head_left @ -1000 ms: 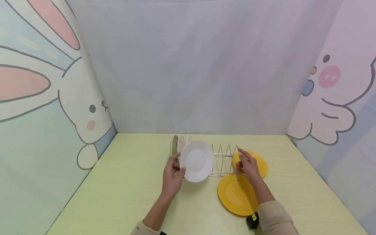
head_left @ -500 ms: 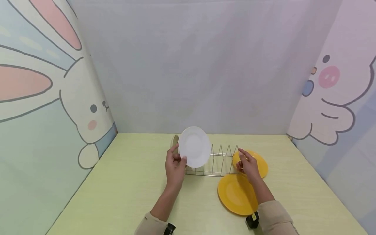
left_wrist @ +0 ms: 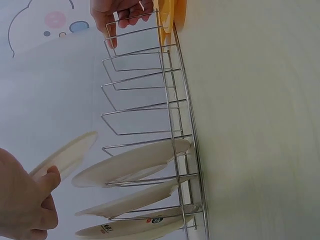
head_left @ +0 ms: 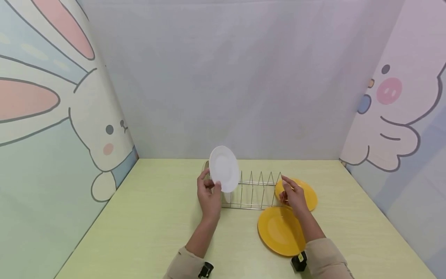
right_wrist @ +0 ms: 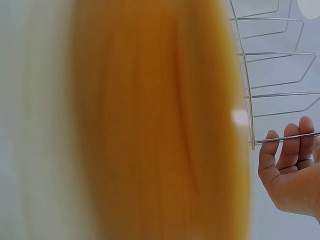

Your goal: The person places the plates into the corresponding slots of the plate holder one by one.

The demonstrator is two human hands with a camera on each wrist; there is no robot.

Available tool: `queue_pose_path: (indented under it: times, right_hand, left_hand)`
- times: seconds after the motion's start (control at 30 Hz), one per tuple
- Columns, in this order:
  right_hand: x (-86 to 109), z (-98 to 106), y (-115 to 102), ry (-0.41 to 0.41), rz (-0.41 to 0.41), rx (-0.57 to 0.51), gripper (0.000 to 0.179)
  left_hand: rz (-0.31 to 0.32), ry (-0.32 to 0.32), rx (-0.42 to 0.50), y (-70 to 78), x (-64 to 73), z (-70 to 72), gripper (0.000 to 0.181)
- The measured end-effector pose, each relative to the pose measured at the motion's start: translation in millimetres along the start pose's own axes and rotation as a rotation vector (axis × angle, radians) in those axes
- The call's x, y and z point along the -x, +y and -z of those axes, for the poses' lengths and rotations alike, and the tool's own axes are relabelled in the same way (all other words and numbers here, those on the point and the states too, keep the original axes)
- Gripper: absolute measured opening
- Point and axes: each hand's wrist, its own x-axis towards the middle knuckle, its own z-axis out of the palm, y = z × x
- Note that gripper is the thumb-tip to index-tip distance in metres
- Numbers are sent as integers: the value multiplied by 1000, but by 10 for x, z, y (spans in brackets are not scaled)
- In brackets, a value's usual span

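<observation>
"Plate (head_left: 224, 169), the white one: where is it?"
"It is tilted above the rack (head_left: 244, 208). My left hand (head_left: 210, 195) pinches its edge, thumb in front."
"How will it handle?"
"Light and stiff, I think, maybe breakable; the rim is a good place for holding. My right hand (head_left: 293, 195) grips the rack's end, near yellow plates (head_left: 280, 232)."

Two hands (head_left: 210, 199), 1 wire rack (head_left: 245, 208), 4 pale plates (left_wrist: 130, 162) (3 racked, 1 held), w/ 2 yellow plates (head_left: 281, 230) on 1 table (head_left: 156, 217); 2 cartoon animals (head_left: 99, 124), 2 blk. wrist gadgets (head_left: 299, 263).
</observation>
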Motion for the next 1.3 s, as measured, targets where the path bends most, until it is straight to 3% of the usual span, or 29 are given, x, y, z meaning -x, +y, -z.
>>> queue_pose_path:
  times: [0.13, 0.33, 0.5, 0.63, 0.87, 1.3]
  right_hand:
    - [-10, 4, -4, -6, 1, 3, 49]
    - [-25, 14, -16, -17, -6, -4, 49]
    - [-22, 16, -15, -11, -1, -5, 50]
    - [-31, 17, -17, -13, 6, 2, 51]
    - [-46, 17, 1, -20, -1, -10, 50]
    - [-28, 9, -27, -21, -14, -18, 51]
  left_hand:
    - [5, 9, -36, -10, 24, -32, 49]
    - [9, 1, -110, 149, 131, -98, 44]
    - [-25, -21, -110, 149, 193, -141, 43]
    - [-37, -40, -125, 100, 228, -170, 44]
    - [-110, -104, -254, -252, 195, -155, 46]
    - [-191, -146, -422, -322, 158, -125, 44]
